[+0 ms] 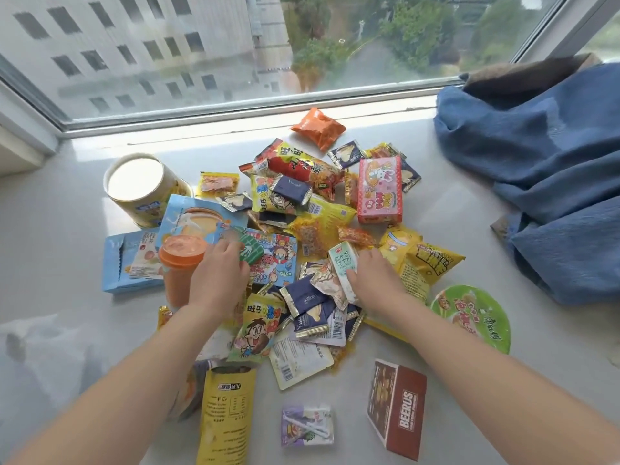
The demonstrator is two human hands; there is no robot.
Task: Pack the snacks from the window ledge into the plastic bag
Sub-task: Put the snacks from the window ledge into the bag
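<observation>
Both hands [218,280] on snack pile [302,229], apparently gripping packets.

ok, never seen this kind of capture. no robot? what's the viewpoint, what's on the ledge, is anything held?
No robot here: a person works with two bare hands. The single picture comes from a wide-angle camera on their head, looking forward and down, so the forearms enter from the bottom edge. The pale window ledge carries a heap of snack packets, a pink box, a round tub, a green-lidded bowl and a brown box. A blue cloth lies at right. The left hand rests on a green packet beside an orange-lidded cup. The right hand has a grip on a small white milk carton.
</observation>
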